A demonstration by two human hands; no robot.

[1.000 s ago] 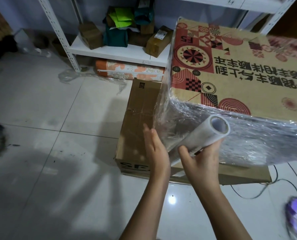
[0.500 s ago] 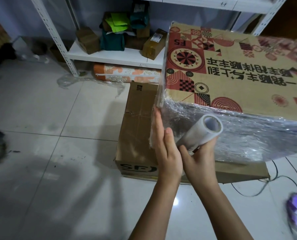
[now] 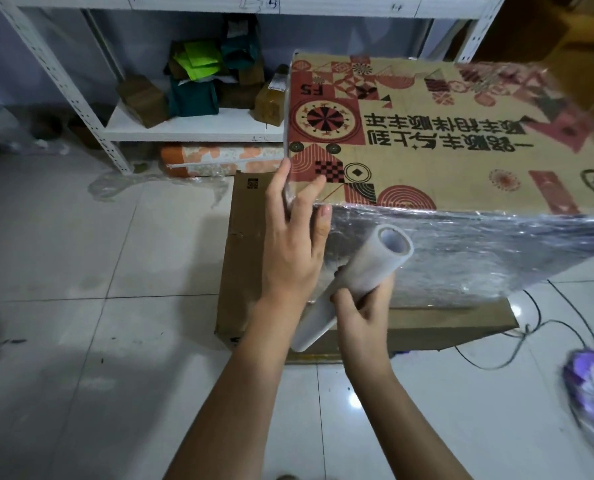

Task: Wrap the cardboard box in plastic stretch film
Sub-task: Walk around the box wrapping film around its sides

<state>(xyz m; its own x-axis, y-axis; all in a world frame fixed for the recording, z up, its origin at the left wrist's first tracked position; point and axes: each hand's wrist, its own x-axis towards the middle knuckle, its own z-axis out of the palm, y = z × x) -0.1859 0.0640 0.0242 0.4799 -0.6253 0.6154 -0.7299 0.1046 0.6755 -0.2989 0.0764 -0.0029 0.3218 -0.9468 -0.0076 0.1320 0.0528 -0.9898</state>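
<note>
Pressing film onto the near-left corner of the cardboard box (image 3: pixel 427 140) is the step in hand, by the look of it. Left to right: the left hand (image 3: pixel 290 251) lies with straight fingers along the box's left edge, thumb flat on the printed top near the corner, holding nothing, just pressing the wrap down. Next, the film roll (image 3: pixel 354 285) slants up to the right in front of the box's near side, gripped low round its middle by the right hand (image 3: pixel 365 315), fingers curled. The box sits on a plain brown box (image 3: pixel 240 271) on the floor; its near side is already under film, top still bare cardboard.

To do it well: keep the left palm pinning the film at the corner w/ firm pressure so it doesn't slip, pull the roll taut before turning the edge, and overlap the last band approx. halfway. Slack here would likely mean wrinkles.

Vs. 1 s ago: the left hand was lower, beside the roll, off the corner; it has slid up the left edge to the top. The roll and right hand sit about where they were.
</note>
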